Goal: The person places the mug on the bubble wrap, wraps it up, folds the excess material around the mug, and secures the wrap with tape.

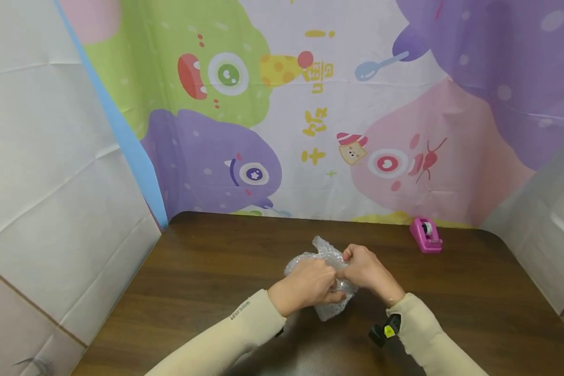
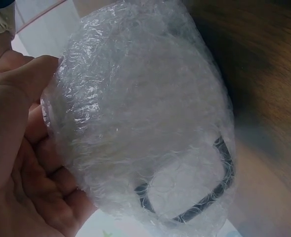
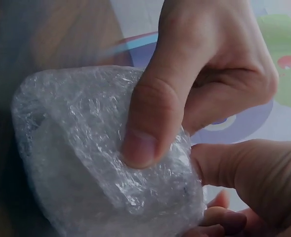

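Observation:
A bundle in clear bubble wrap is held just over the table between both hands. Through the wrap, a dark curved band shows at one end, shaped like a handle; the rest of the wrapped item looks pale and blurred. My left hand grips the bundle from the left, its thumb pressing on the film in the right wrist view. Opposite it, my right hand pinches the wrap's upper right edge with thumb and bent fingers. A loose flap of wrap sticks up behind the hands.
A pink tape dispenser stands at the back right of the dark wooden table. Behind the table hangs a cloth printed with cartoon monsters. White sheeting closes off the left side. A dark wrist camera sits at the right cuff.

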{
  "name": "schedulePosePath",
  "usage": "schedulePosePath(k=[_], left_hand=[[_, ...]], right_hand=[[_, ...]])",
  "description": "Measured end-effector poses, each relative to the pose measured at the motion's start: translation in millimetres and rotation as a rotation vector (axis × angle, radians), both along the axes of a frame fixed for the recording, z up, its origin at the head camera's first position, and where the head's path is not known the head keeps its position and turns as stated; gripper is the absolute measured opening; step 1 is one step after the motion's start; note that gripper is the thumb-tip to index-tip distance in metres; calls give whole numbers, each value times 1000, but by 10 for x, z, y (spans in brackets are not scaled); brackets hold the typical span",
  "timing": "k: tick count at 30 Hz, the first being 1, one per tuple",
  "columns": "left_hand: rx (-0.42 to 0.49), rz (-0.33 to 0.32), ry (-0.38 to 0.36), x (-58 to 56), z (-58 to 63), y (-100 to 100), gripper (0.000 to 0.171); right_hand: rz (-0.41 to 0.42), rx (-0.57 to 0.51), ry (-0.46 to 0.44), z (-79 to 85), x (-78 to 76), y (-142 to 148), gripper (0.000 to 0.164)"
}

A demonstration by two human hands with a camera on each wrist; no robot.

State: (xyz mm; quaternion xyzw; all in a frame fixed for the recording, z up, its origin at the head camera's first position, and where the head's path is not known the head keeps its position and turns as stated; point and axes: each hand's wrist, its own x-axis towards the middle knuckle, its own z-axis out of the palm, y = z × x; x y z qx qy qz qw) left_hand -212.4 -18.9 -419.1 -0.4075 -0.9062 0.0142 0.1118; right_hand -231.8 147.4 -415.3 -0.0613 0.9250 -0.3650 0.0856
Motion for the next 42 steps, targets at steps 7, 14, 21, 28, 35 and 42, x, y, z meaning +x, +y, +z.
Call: schedulePosePath(k=[7, 14, 21, 28, 35, 42], left_hand=[[16, -7, -16, -8, 6, 7, 54], [25, 0, -42, -19, -2, 7, 54], [17, -24, -19, -11, -1, -18, 47], [22, -38, 107, 21, -29, -57, 53], [118, 25, 263, 121, -52, -96, 45], [233, 59, 338, 233, -103, -75, 34]], right_hand=[[-19, 0, 6, -20, 21, -33, 29], [-17, -24, 21, -27, 38, -41, 28], [6, -11, 48, -3, 35, -14, 25], [101, -13, 62, 79, 20, 54, 17], [187, 10, 143, 120, -29, 115, 10], [321, 59, 320, 185, -151, 153, 7]])
